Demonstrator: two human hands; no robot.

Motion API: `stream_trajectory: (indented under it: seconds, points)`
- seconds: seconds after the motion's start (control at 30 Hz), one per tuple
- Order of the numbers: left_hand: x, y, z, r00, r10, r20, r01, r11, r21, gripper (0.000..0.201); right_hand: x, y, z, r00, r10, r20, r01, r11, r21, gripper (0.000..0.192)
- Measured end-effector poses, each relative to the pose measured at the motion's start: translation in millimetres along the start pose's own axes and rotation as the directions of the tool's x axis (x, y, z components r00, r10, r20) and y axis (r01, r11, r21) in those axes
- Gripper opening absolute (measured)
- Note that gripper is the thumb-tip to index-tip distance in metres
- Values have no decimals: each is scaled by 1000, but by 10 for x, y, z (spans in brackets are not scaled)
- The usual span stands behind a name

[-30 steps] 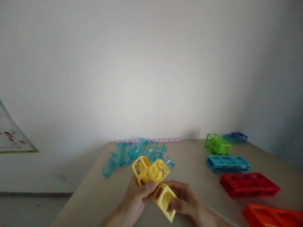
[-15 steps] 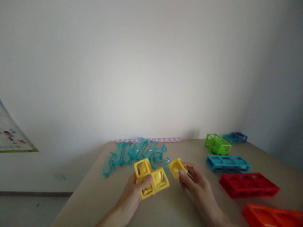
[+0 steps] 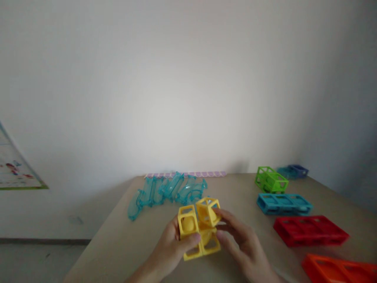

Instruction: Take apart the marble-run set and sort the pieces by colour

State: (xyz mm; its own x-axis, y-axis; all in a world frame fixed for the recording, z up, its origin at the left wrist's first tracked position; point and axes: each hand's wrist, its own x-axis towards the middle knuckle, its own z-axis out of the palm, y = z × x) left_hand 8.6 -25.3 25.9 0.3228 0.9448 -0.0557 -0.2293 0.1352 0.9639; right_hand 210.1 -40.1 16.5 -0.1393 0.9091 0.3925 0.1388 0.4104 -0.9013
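Observation:
My left hand is closed around a joined group of yellow open-frame cubes, with the thumb pressed across the front. Another yellow cube, tilted, sits against the group's upper right corner. My right hand grips this cube with its fingers, while its thumb lies lower, by the group's right side. Whether the tilted cube is locked to the others I cannot tell. Both hands are held above the beige table.
Clear teal track pieces lie heaped at the back left. Along the right stand frame blocks: green, blue, red and orange. A dark blue block is in the far right corner. A white wall rises behind.
My right hand has brought its single cube left, against the group in my left hand. The group has been turned and moved slightly right and down.

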Motion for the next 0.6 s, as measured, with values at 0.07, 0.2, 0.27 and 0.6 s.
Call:
stream_trajectory:
  seconds: [0.07,0.2,0.27,0.6]
  points:
    - [0,6,-4,999,32,-12,-32,999,-2,47,-42,-12,-16,994,-97,49,105,974,-200,42]
    - [21,2,-50,997,74,-21,-74,997,-3,46,-56,-107,-30,966,-181,187,238,904,-355,40]
    - [30,4,-69,996,83,-20,-83,997,2,47,-45,-156,-27,960,-184,211,247,911,-329,30]
    - [0,79,8,997,74,30,-72,995,-70,49,-37,-53,10,997,-74,37,77,991,-108,33]
